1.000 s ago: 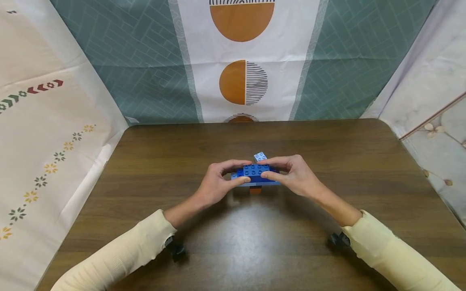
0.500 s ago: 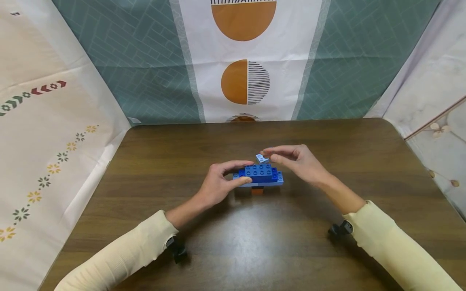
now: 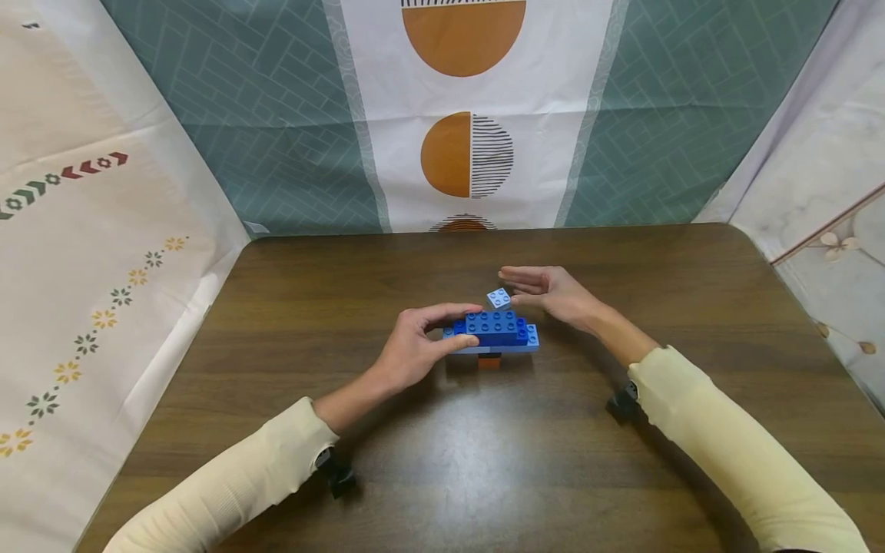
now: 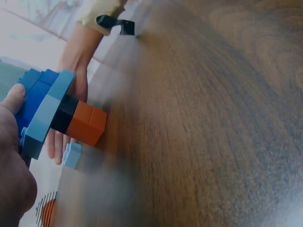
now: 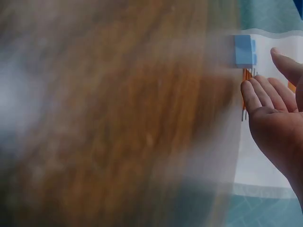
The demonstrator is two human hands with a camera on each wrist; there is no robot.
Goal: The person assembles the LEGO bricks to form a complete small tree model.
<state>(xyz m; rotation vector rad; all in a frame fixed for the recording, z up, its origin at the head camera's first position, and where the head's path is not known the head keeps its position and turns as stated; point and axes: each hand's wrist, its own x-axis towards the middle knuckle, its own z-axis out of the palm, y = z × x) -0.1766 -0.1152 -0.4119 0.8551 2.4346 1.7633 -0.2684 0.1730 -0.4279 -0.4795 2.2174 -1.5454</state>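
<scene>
My left hand [image 3: 411, 349] grips the left end of a stack of toy building bricks [image 3: 491, 326], thumb in front and fingers behind. The stack has blue bricks on top, a wider light blue layer under them, then a black brick [image 4: 65, 114] and orange bricks [image 4: 87, 124] at the bottom. Just behind the stack, a small light blue brick [image 3: 498, 298] with studs up lies on the table. Beside it on the right is my right hand [image 3: 556, 296], its fingers extended and holding nothing. In the right wrist view, a gap shows between this hand and the light blue brick [image 5: 244, 51].
The brown wooden table [image 3: 442, 476] runs back to a patterned cloth [image 3: 290, 138] hanging behind its far edge. Pale cloths hang at the left and right sides. A small black device [image 3: 336, 470] sits at each wrist.
My right hand has let go of the brick stack and moved back and right, beside the small light blue brick. That brick tilted, then settled flat. The left hand keeps its grip.
</scene>
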